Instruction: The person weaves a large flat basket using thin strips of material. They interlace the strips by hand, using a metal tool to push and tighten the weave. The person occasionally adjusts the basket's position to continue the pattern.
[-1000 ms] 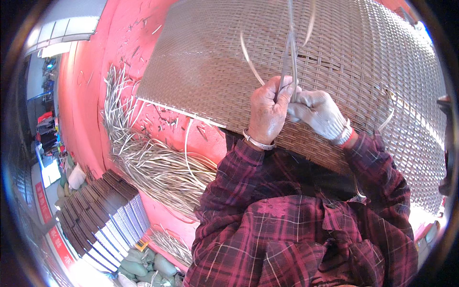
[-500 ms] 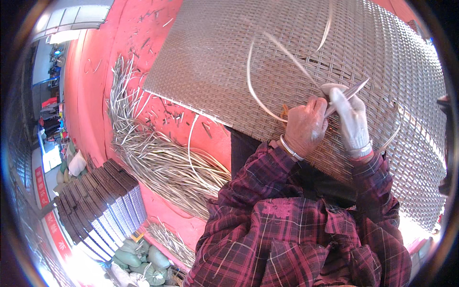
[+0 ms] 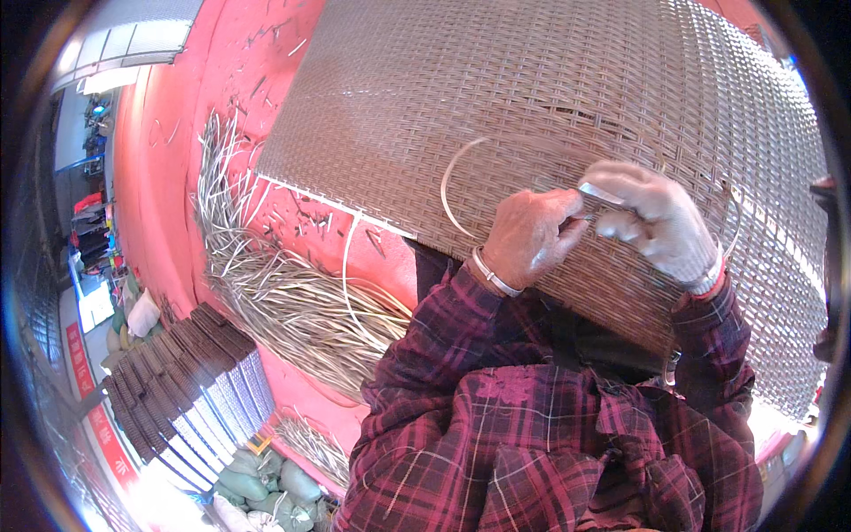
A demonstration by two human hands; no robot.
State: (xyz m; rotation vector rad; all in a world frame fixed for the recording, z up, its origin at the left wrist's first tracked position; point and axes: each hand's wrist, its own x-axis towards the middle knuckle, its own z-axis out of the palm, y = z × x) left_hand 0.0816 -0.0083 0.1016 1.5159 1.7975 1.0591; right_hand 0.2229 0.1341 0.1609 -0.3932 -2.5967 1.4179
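My bare left hand (image 3: 534,235), a bracelet at its wrist, is closed in a pinch over a brown woven wicker panel (image 3: 399,115). A thin pale weaving strip (image 3: 448,191) loops out beside it and runs behind the fingers, which appear to grip it; the pinched end is hidden. My right hand (image 3: 654,217), in a whitish knit glove, is closed around a pointed metal blade (image 3: 603,193). Its shiny part shows toward my left fingertips, while the grip is hidden in the glove. Both hands are close together above the weave.
A heap of loose weaving strips (image 3: 301,306) lies on the red surface (image 3: 168,204) at left, with short offcuts (image 3: 306,217) near the panel's edge. Lower left stand stacked dark woven pieces (image 3: 182,381) and several greenish sacks (image 3: 266,479). A gap (image 3: 576,113) shows in the weave.
My hands have shifted slightly nearer to me, and the left has moved left. The blade has turned from pointing up right to pointing left. The loose strip's loop has swung lower.
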